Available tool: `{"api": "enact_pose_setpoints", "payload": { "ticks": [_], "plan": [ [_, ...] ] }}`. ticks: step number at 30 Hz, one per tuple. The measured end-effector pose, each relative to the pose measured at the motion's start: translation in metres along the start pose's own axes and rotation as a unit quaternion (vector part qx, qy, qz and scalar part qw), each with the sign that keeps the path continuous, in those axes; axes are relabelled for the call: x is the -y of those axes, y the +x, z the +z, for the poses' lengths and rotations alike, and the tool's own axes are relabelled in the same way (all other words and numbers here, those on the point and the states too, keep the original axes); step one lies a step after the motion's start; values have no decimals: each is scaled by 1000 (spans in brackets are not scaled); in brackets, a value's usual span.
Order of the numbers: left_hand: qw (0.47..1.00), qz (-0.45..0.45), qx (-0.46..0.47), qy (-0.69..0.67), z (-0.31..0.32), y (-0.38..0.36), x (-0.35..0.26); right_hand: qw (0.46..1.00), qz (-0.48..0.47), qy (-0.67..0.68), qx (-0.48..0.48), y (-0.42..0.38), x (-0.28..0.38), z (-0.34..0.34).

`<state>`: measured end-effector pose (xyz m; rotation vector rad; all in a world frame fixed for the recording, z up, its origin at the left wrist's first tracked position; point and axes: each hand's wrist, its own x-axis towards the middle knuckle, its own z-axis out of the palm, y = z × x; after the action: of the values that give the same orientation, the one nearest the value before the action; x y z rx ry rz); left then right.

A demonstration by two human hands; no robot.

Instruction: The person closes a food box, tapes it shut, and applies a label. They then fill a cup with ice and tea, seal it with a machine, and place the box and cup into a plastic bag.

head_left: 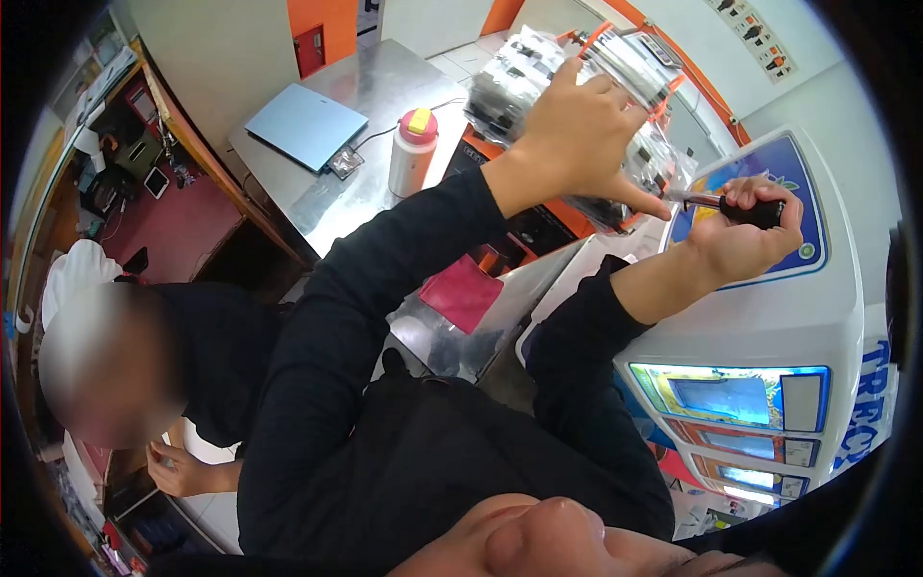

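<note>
My right hand [755,236] is wrapped round the black grip of a lever [704,199] with a metal shaft. The lever runs to an orange-framed machine [553,213] that looks like a cup sealer. Printed clear plastic film [514,82] covers its upper part, and a shiny film roll [633,65] sits at its top. Above the film, my left hand [582,135] is spread, thumb stretched toward the lever. Whether its fingertips press on the machine is hard to tell. The lever's far end is hidden behind the film.
A white chest freezer [817,308] stands close at the right. On the metal table [380,72] are a blue laptop [308,125], a bottle [413,154] and a cable. A pink cloth [461,293] lies nearer. Another person [226,356] is at the left.
</note>
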<state>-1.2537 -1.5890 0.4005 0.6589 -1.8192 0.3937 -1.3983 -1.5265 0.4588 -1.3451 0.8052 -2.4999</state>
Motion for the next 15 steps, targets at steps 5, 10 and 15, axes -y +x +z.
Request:
{"api": "enact_pose_setpoints", "payload": {
  "ticks": [5, 10, 15],
  "plan": [
    [999, -12, 30, 28, 2, 2, 4, 991, -101, -90, 0, -43, 7, 4],
    [999, -20, 27, 15, -1, 3, 1, 965, -197, -12, 170, -175, -4, -64],
    [999, 30, -8, 5, -9, 1, -1, 954, -194, -48, 225, -178, 2, -67]
  ]
}}
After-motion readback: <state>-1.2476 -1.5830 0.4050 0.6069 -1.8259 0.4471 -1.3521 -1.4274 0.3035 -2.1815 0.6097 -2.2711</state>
